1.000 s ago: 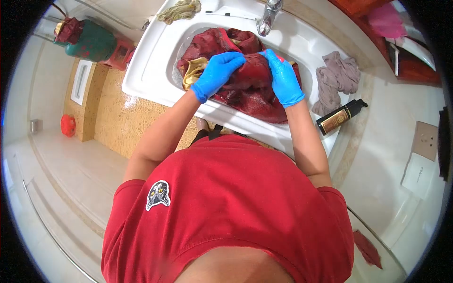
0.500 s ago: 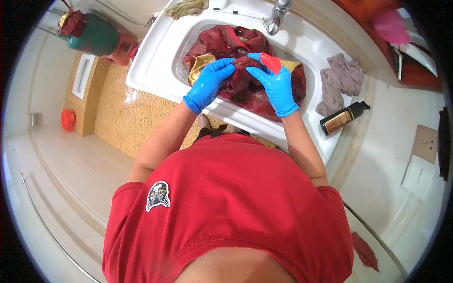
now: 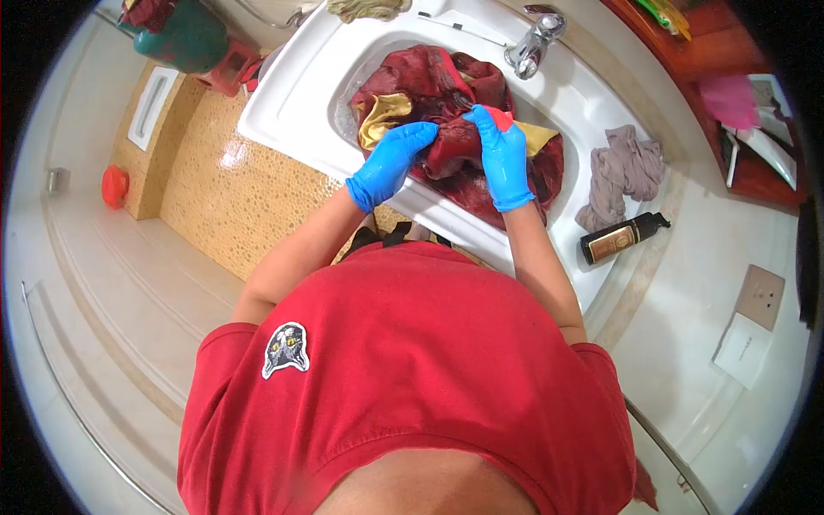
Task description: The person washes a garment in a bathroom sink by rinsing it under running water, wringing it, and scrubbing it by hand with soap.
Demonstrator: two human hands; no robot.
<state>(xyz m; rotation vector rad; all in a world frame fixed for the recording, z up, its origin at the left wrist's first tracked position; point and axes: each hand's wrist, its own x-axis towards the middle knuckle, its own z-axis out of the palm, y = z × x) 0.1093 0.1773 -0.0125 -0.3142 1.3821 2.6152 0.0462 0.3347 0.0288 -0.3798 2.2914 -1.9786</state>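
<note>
A wet dark-red garment (image 3: pixel 403 73) with yellow-tan parts (image 3: pixel 384 118) is bunched in the white sink (image 3: pixel 287 107). My left hand (image 3: pixel 390 163), in a blue glove, pinches a fold of it between thumb and fingers. Close by on the right, my right hand (image 3: pixel 502 163), gloved likewise, has its thumb and fingers closed on the same raised fold. A bright red piece (image 3: pixel 500 118) shows at the fingers of my right hand; its kind is unclear. Some fingertips are hidden by the cloth.
A chrome faucet (image 3: pixel 534 43) stands behind the basin. On the right rim lie a grey-mauve cloth (image 3: pixel 625 176) and a black pump bottle (image 3: pixel 622 239). A greenish cloth (image 3: pixel 369 7) rests on the back left rim. A wooden shelf (image 3: pixel 730 51) is at upper right.
My view has shifted slightly. Both hands keep hold of the garment; the fingers of my right hand have drawn in, and its thumb now points up along the fold.
</note>
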